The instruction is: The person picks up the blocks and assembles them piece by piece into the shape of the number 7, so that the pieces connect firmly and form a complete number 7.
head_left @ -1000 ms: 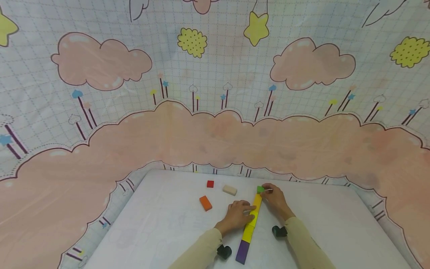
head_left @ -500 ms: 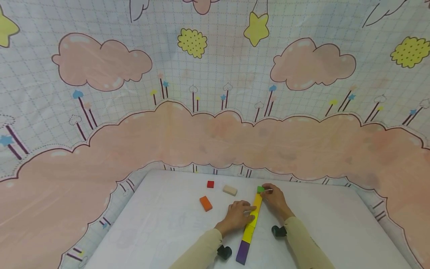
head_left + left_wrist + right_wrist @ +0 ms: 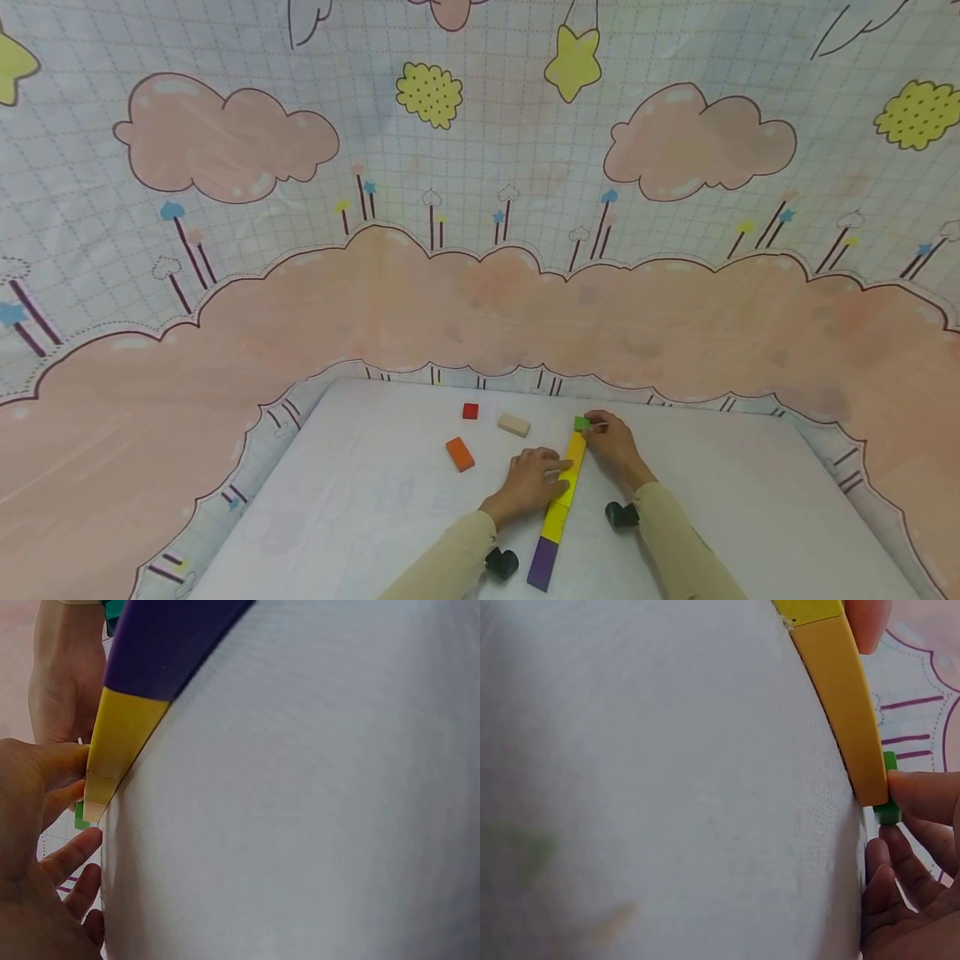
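Observation:
A straight row on the table has a purple block (image 3: pixel 543 563) at the near end, yellow blocks (image 3: pixel 554 523) in the middle and a small green block (image 3: pixel 581 423) at the far end. My left hand (image 3: pixel 527 482) touches the row's left side with thumb and forefinger, the other fingers loosely bent. At the far end, my right hand (image 3: pixel 615 442) pinches the green block from the right. In the right wrist view, the right thumb (image 3: pixel 922 796) lies against the green block (image 3: pixel 889 814), beside the end of an orange-yellow block (image 3: pixel 844 705).
Left of the row lie a red block (image 3: pixel 470 411), a cream block (image 3: pixel 513 424) and an orange block (image 3: pixel 460 454). Dark devices (image 3: pixel 502 564) stick out at both wrists. A patterned cloth (image 3: pixel 480 308) rises behind the white table (image 3: pixel 337 467).

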{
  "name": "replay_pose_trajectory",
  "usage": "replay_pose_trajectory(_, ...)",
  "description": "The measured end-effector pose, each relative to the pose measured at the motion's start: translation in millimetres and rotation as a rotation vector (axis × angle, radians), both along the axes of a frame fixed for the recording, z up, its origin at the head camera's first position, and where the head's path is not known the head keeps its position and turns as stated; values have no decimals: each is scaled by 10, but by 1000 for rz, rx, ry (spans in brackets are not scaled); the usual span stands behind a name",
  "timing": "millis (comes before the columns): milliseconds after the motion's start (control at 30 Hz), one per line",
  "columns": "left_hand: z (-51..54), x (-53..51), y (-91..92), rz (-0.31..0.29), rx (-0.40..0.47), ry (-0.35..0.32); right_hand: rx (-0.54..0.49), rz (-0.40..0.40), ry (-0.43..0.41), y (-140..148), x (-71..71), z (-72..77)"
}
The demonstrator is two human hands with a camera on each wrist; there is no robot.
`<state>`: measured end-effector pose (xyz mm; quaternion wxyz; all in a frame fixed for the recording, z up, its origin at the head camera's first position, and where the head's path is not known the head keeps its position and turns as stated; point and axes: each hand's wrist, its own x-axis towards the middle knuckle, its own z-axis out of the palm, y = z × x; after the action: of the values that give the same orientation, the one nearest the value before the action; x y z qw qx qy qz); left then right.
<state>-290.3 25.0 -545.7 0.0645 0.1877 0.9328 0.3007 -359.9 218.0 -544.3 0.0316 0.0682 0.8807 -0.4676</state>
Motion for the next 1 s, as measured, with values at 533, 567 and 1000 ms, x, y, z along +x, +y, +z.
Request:
replay_pose_trajectory(533, -14, 6, -9, -4, 0, 3, 35, 30, -34, -11, -5, 18)
replay_pose_trajectory(567, -13, 7, -10, -3, 0, 2, 35, 29, -35, -14, -7, 21)
replay_pose_trajectory(1000, 3, 11, -13, -3, 8, -2, 52, 58, -17, -12, -43, 53)
